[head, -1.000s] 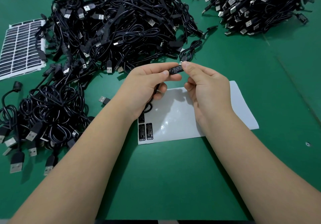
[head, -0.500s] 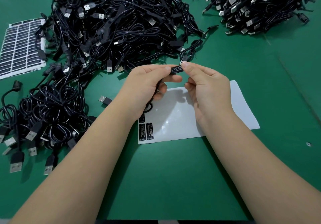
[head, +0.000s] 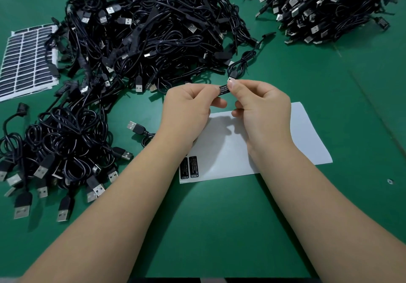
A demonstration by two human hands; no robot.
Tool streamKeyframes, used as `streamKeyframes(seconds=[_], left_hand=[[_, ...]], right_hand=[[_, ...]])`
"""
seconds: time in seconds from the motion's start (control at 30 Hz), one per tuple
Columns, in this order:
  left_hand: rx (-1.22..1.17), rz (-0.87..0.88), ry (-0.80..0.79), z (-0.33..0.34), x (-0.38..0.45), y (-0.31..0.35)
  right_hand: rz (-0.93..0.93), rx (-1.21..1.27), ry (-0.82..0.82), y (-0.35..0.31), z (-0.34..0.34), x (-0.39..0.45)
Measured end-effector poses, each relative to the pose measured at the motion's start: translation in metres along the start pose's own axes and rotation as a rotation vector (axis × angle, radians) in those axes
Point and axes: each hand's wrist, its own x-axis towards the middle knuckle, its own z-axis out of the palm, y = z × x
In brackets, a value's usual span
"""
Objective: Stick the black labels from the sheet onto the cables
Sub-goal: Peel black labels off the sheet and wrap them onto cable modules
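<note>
1. Head view, green surface [head: 219,227]: 2 bare forearms reach forward, hands meeting above a white sheet.
2. Left hand [head: 186,109]: fingers curled, grip pinching the left end of a black label [head: 223,89] with white print; the cable part under the label is mostly hidden.
3. Right hand [head: 263,109]: thumb and forefinger pinch the label's right end, grip narrow, at a small plug [head: 232,75] that shows just above the thumb.
4. Held cable [head: 243,59]: runs from the plug away toward the centre pile, lying on the surface.
5. Label sheet [head: 307,137]: white backing, flat under both wrists, mostly bare; 2 black labels [head: 189,168] at its near-left corner.
6. Centre pile of black USB cables [head: 153,32]: far side, tangled.
7. Left pile of cables [head: 61,142]: near-left, USB plugs fanned toward the viewer.
8. Right pile of cables [head: 325,6]: far-right corner, well apart from the hands.
9. Full label sheets [head: 24,63]: far-left, stacked, rows of black labels, partly overlapped by cables.
10. Loose USB plug [head: 135,126]: just left of the left wrist.
</note>
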Motion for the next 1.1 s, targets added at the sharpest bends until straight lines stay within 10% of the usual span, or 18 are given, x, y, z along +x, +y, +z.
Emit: streamKeyframes(seconds=[1.1], left_hand=[[-0.060,0.008,0.005,0.0018,-0.0006,-0.0024]], right_hand=[[-0.108,-0.153,0.013,0.0058,0.0020,0.0014]])
